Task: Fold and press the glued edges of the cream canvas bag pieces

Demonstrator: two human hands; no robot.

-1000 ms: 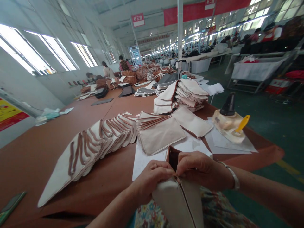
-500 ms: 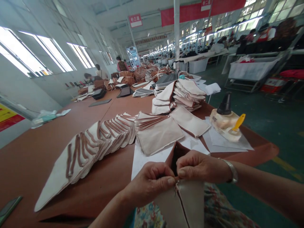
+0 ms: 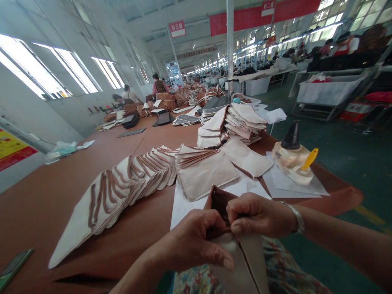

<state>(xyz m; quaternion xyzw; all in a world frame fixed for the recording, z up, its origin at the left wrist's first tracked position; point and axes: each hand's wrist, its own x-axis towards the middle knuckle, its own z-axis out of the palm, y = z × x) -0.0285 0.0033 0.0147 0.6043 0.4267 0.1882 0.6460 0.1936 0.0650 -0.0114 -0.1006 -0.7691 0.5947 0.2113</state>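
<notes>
Over my lap, both hands work at the upper edge of a cream-backed leather piece [image 3: 228, 249]. Its brown side shows inside the opening at the top, and a dark seam runs down its front. My right hand [image 3: 259, 216], with a silver bangle at the wrist, pinches the edge beside the seam between thumb and fingers. On the other side my left hand [image 3: 199, 237] has its fingers curled at the brown edge, with the thumb stretched lower across the cream face. The left fingertips are partly hidden.
A fanned row of cream panels with brown strips [image 3: 131, 179] lies on the brown table [image 3: 27, 208]. Beyond my hands sits a panel stack [image 3: 208, 173]. At right, a glue container [image 3: 290, 157] holds a yellow-handled brush [image 3: 310, 159]. A phone-like object [image 3: 15, 263] rests at left.
My left thumb has moved down and away from the pinched edge, spreading from the fingers. The leather piece's top corner has shifted left. My right hand keeps its pinch.
</notes>
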